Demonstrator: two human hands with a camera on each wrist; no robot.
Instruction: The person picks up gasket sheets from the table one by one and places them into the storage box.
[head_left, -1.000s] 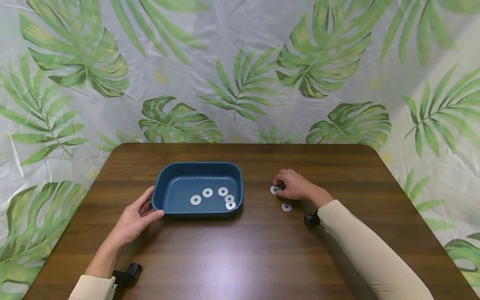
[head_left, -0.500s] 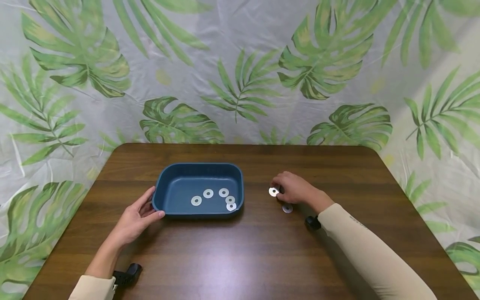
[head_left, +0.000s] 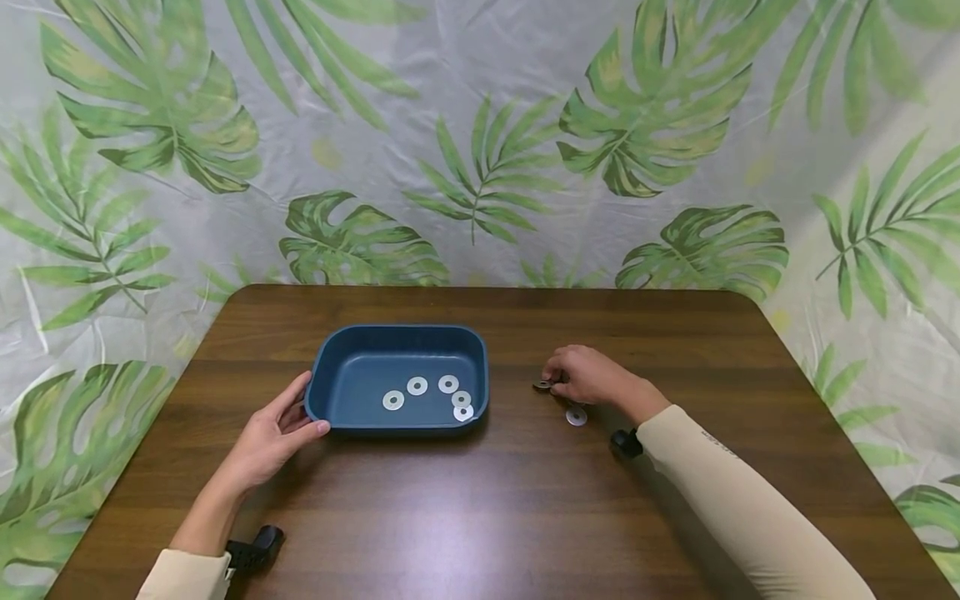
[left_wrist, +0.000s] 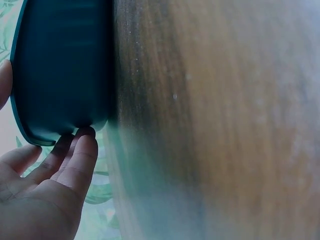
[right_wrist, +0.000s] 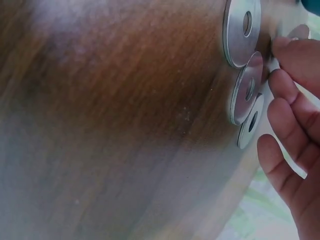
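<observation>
A dark blue rectangular tray [head_left: 363,375] stands on the table, with several flat metal washers [head_left: 393,401] lying inside toward its front right. My left hand [head_left: 258,443] holds the tray's front left corner, thumb at the front rim and fingertips against the outer wall [left_wrist: 60,75]. To the right of the tray, my right hand [head_left: 592,375] pinches a washer [head_left: 542,386] between thumb and finger; it is tilted, nearly edge-on. Another washer [head_left: 576,415] lies just in front of that hand. In the right wrist view, three overlapping washers [right_wrist: 246,90] lie beside the fingertips.
The dark wooden table [head_left: 450,517] has rounded far corners. A leaf-print cloth [head_left: 480,167] hangs behind it and along both sides. Each wrist wears a black strapped device, one on the left [head_left: 258,550] and one on the right [head_left: 625,443].
The washer at my right fingertips has tilted from face-up to nearly edge-on and shifted slightly left. My left hand and the tray stay in place.
</observation>
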